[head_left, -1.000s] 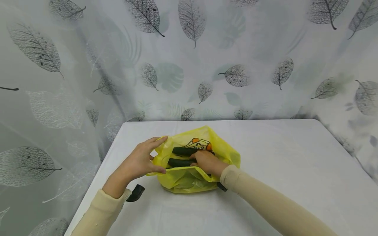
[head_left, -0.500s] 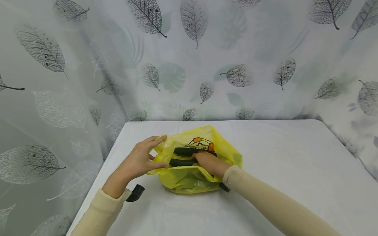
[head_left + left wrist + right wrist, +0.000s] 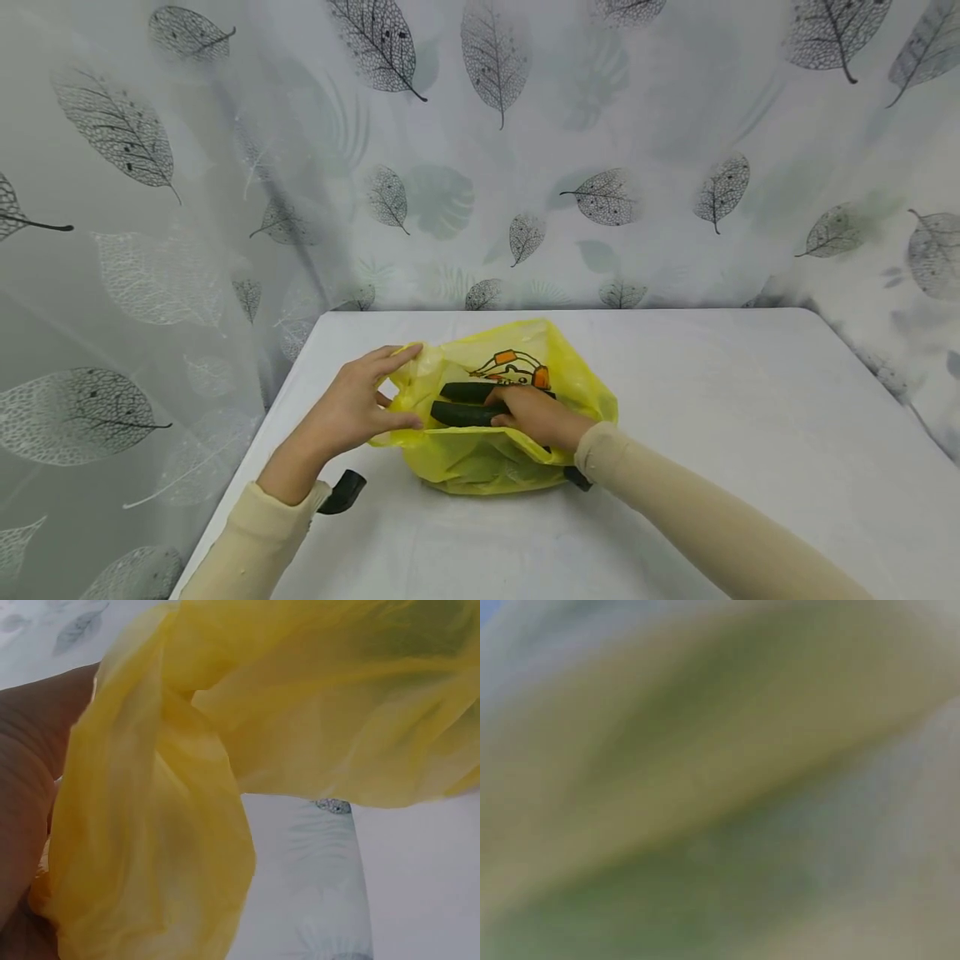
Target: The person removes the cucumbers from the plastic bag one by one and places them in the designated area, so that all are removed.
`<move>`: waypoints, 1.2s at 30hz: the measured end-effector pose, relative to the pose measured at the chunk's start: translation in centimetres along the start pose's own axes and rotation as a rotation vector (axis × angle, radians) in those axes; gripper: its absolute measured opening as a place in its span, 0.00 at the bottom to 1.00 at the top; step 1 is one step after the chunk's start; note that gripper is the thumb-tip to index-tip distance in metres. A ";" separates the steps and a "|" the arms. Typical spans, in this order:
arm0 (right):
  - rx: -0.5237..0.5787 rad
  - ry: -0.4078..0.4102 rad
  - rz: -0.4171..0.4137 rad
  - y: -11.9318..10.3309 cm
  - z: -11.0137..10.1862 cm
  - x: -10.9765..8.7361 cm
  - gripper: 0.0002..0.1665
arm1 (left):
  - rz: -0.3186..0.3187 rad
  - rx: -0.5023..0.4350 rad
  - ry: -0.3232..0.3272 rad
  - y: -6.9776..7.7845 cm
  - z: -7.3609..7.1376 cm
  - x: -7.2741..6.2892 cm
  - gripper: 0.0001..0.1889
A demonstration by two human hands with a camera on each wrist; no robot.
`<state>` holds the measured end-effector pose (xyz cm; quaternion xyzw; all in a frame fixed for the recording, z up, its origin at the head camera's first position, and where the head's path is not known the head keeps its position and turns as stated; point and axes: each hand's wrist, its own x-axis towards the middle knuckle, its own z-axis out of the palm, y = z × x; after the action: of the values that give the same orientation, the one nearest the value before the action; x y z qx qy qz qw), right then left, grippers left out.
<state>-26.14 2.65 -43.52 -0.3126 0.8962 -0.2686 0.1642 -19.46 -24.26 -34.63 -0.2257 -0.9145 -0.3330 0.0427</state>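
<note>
A yellow plastic bag (image 3: 480,462) lies on its side on the white table, its mouth spread wide. My left hand (image 3: 356,404) holds the left edge of the mouth, thumb and forefinger far apart; in the left wrist view, bunched yellow film hangs beside that hand (image 3: 26,780). Inside the bag lie a far dark green cucumber (image 3: 461,392) and a near cucumber (image 3: 457,413), side by side. Reaching in from the right, my right hand (image 3: 532,412) grips the near cucumber, its thumb on the front side. The right ends of both are hidden. The right wrist view is blurred.
The white table (image 3: 712,400) extends to the right and in front of the bag. A leaf-patterned curtain (image 3: 570,150) hangs behind and along both sides. Dark wrist-worn pieces stick out under the left wrist (image 3: 343,492) and right wrist.
My right hand has shifted slightly right and down inside the bag, and the near cucumber's visible left end has turned a little. The left hand keeps its hold on the bag's edge.
</note>
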 end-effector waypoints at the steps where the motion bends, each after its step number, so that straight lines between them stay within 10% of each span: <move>1: 0.005 -0.004 0.003 0.0 -0.1 0.0 0.20 | 0.000 -0.001 0.003 0.1 -0.1 0.0 0.50; 36: -0.002 -0.197 0.015 0.1 -2.1 -0.4 0.25 | 0.012 0.026 -0.018 0.4 -1.4 0.5 0.51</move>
<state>-26.87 3.77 -41.81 -0.3309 0.8782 -0.2345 0.2534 -19.86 -24.68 -33.24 -0.2336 -0.9178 -0.3187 0.0393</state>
